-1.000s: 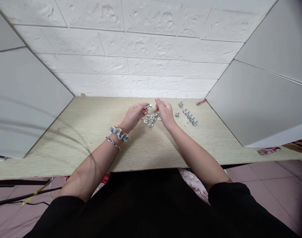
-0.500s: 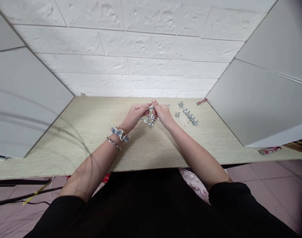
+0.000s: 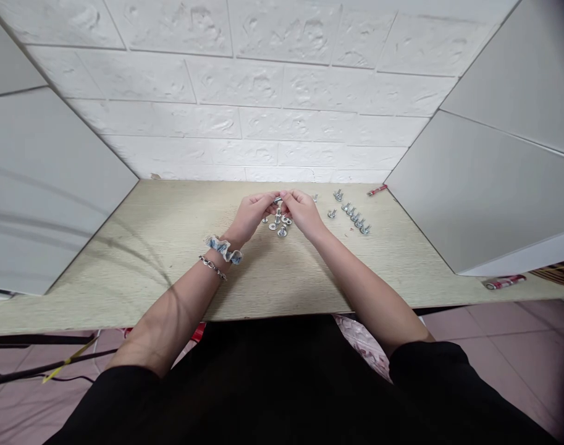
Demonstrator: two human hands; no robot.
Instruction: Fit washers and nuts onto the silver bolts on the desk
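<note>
My left hand (image 3: 252,213) pinches a small silver bolt (image 3: 277,199) above the wooden table (image 3: 170,247). My right hand (image 3: 301,210) meets it from the right, its fingertips closed on the bolt's free end; any small part in them is hidden. Directly under both hands lies a loose pile of bolts and washers (image 3: 278,226). A scrunchie and a chain bracelet sit on my left wrist.
A neat row of assembled bolts (image 3: 354,218) lies to the right of my hands, with two more (image 3: 338,196) behind it. A red pen (image 3: 377,190) rests by the right panel. White panels wall in both sides, a brick wall the back.
My right hand has moved left from a gap beside the bolt until its fingertips close on the bolt held by my left hand. The left hand stays almost still.
</note>
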